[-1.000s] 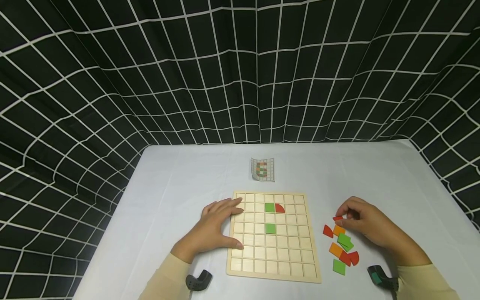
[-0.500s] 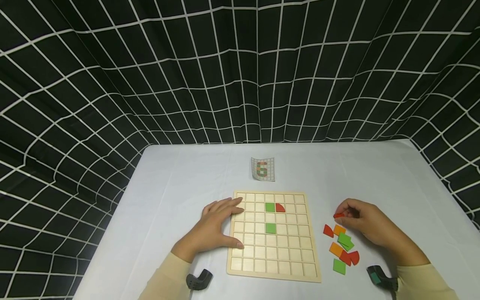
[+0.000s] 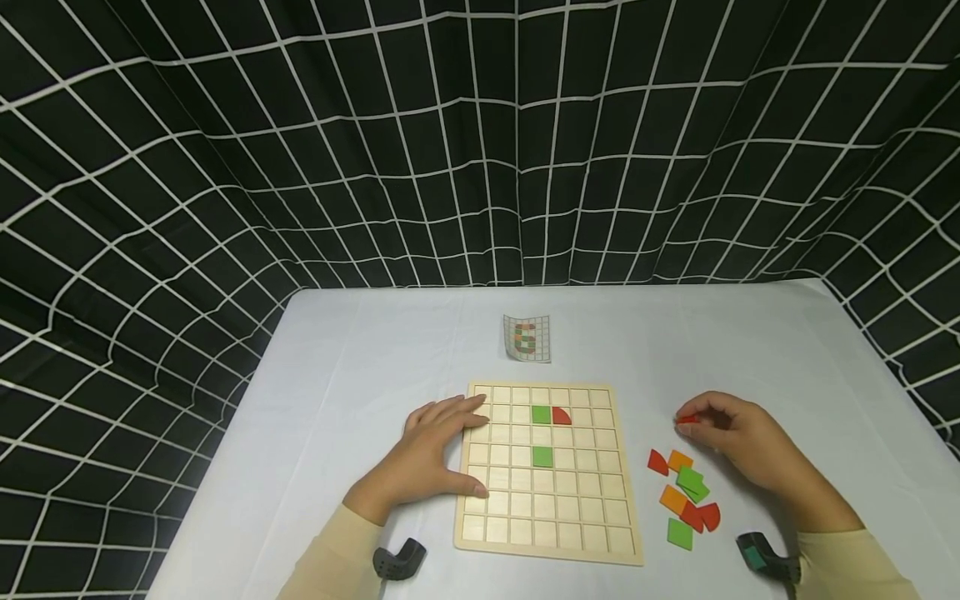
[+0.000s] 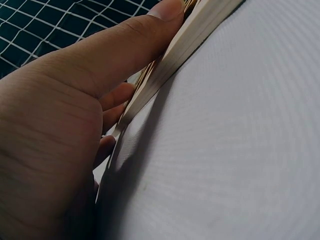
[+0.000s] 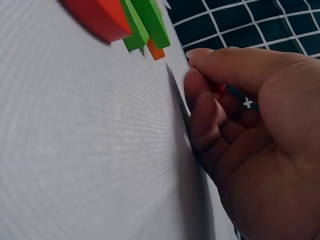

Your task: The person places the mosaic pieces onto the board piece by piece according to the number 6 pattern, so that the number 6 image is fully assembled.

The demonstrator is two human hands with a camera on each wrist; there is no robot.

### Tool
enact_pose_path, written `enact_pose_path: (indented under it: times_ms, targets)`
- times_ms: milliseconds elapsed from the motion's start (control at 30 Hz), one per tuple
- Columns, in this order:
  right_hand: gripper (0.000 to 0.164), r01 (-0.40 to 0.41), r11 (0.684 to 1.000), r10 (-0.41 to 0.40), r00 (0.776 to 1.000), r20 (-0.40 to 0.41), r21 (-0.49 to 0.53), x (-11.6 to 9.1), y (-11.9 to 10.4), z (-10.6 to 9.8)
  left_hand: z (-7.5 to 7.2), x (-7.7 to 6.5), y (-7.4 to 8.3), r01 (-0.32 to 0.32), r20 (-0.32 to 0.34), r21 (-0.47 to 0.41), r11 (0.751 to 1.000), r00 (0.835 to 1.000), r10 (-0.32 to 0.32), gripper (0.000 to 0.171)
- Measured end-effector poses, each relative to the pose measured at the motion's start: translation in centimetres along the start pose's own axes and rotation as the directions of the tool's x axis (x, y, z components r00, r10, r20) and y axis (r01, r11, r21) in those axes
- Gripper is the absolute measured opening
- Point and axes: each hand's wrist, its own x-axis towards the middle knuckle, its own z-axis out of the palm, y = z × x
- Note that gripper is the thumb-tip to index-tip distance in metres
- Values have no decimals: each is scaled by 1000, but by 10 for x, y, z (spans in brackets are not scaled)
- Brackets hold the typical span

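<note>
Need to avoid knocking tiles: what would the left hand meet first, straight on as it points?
The wooden board, whose left edge the left hand overlaps; beyond, perhaps the upper green tile, though depth is unclear.

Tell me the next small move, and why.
Probably carry the pinched red piece left over the board: the right hand holds it off the board's right side, most cells are bare, and the left hand rests on the board's left edge. The card is too small to read.
</note>
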Motion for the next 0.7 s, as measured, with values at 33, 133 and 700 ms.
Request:
enact_pose_path:
  times_ms: [33, 133, 700]
  targets:
    - [18, 10, 1000, -10, 1000, -9, -1, 0, 1, 0, 0, 0, 0, 0, 1, 0, 1000, 1000, 0, 95]
    - [19, 33, 999, -33, 999, -30, -1, 0, 1, 0, 0, 0, 0, 2, 2, 0, 1000, 1000, -2, 95]
    - [19, -1, 1000, 2, 999, -53, 21, -1, 3, -1, -1, 0, 1, 3, 7, -2, 1000, 1000, -3, 95]
